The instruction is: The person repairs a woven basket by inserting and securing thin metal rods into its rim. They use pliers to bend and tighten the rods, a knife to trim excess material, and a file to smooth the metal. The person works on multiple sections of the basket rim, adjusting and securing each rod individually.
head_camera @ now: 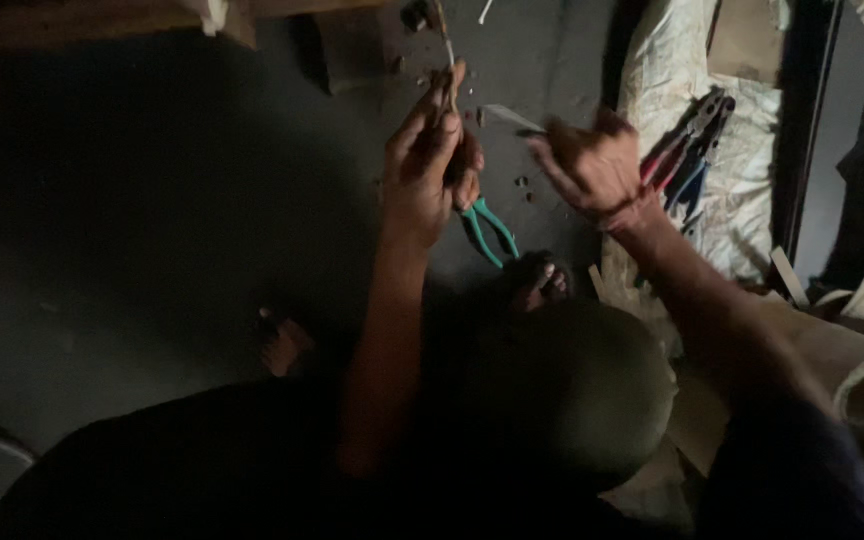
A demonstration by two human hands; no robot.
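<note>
Wire, thin, pale, upright

Our left hand sits left of our right hand, pliers on the floor just below and between them, more tools on a sack further right.

The floor reads as matt, dark grey concrete. The pliers below the left hand have smooth green plastic grips; the blade at the right hand is pale, dull metal. Further tools with red and blue plastic handles lie on a crinkled, off-white woven sack.
</note>
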